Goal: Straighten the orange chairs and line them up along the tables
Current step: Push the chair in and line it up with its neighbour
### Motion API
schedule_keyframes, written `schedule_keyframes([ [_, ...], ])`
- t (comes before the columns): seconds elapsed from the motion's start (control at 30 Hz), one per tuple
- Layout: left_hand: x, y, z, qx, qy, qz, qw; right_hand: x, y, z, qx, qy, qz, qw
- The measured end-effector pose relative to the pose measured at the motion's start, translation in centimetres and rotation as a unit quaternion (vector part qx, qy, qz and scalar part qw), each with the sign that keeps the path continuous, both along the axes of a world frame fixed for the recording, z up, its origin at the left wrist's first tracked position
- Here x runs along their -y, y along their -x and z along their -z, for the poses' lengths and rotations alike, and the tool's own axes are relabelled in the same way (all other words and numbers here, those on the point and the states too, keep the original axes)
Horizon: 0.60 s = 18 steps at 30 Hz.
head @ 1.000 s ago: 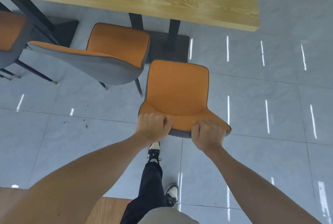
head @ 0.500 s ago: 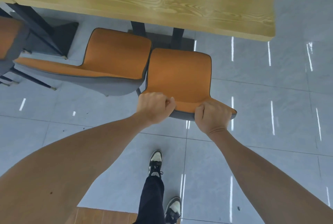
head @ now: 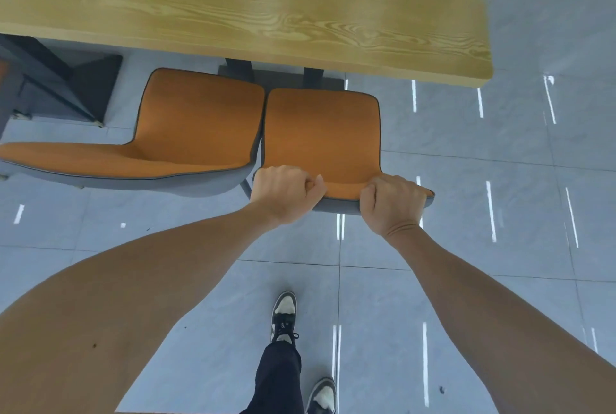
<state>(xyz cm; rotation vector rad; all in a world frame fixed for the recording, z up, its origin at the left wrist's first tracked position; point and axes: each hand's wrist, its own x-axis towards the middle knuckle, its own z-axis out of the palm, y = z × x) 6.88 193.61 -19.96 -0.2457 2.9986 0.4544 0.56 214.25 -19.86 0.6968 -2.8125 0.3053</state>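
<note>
1. Our left hand and right hand are both closed tight over the top edge of the right chair's backrest.
2. That chair stands at the table edge, touching or nearly touching the left chair.
3. Grey tile floor; one shoe stepped forward.

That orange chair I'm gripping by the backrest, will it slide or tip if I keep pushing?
The chair probably slides easily: the tiled floor looks glossy. Both hands, left and right, grip high on its back, so a snagged leg might tip it forward. The shell looks stiff.
</note>
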Motion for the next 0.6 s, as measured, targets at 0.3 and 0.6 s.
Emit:
schedule_keyframes([
  [0.3, -2.1, 1.9, 0.5, 0.028, -0.036, 0.007, 0.999, -1.8, 2.5, -0.7, 0.056, -0.069, 0.017, 0.996],
  [0.6, -2.4, 1.1, -1.3, 0.073, -0.071, 0.01, 0.995, -2.1, 0.8, -4.2, 0.135, -0.093, -0.012, 0.986],
])
